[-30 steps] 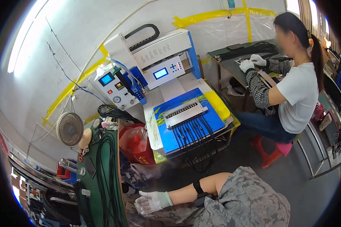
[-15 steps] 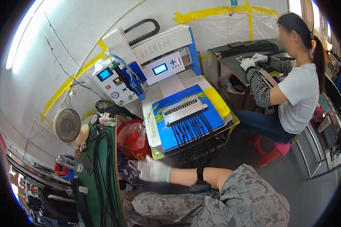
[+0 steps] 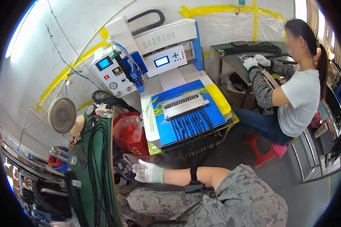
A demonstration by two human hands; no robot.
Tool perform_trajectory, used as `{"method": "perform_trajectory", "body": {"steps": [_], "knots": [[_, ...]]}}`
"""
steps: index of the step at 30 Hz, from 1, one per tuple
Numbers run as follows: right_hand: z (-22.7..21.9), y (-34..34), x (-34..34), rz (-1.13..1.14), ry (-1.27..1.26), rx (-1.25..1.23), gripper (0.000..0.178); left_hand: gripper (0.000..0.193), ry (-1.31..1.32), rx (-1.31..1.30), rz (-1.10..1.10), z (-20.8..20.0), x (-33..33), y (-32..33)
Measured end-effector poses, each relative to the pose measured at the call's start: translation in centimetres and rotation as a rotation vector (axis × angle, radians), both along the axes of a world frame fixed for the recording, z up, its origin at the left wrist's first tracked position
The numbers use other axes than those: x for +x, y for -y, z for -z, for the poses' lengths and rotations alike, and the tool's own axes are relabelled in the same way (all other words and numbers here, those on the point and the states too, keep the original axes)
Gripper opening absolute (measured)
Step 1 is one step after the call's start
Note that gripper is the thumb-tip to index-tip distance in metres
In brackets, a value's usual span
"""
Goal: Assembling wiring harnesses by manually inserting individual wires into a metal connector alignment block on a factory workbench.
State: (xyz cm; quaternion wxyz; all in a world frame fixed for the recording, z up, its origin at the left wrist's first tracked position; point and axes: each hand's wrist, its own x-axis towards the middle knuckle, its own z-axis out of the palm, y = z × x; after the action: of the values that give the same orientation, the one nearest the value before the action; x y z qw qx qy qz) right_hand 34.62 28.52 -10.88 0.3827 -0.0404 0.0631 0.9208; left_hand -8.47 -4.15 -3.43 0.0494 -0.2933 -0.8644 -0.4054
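Observation:
My right hand [image 3: 147, 172] wears a white glove and reaches out to the left with fingers spread, holding nothing. A black strap [image 3: 195, 181] wraps the bare forearm behind it. The hand hovers just right of the green workbench [image 3: 115, 166], which is draped with long black cables [image 3: 98, 159]. A red plastic bag [image 3: 129, 133] sits just above the hand. My patterned grey clothing [image 3: 231, 204] fills the lower edge. My left hand is out of view.
A blue-and-white dispensing machine [image 3: 166, 49] with a blue fixture plate [image 3: 187, 113] holding several black cables stands ahead. A small fan [image 3: 62, 114] stands at the left. At the right a seated person [image 3: 295, 98] in white gloves works at a dark table [image 3: 235, 56].
My gloved hand has lifted from beside my lap up towards the red bag and the bench edge, then held there. The view has shifted slightly.

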Motion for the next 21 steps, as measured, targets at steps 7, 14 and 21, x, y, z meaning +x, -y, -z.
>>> {"method": "perform_trajectory", "body": {"steps": [7, 14, 21], "knots": [[-7.3, 1.5, -5.7, -0.220, 0.152, 0.185, 0.038, 0.037, 0.018, 0.028, 0.118, 0.1, -0.1, 0.8], [-11.1, 2.5, -16.5, -0.560, -0.030, 0.737, 0.032, 0.036, 0.330, 0.225, 0.092, 3.1, -1.7, 0.4], [-15.4, 8.1, -24.7, -0.080, 0.739, 1.890, 0.028, 0.024, 0.410, 0.509, 0.222, -0.7, 4.9, -1.9]]}}
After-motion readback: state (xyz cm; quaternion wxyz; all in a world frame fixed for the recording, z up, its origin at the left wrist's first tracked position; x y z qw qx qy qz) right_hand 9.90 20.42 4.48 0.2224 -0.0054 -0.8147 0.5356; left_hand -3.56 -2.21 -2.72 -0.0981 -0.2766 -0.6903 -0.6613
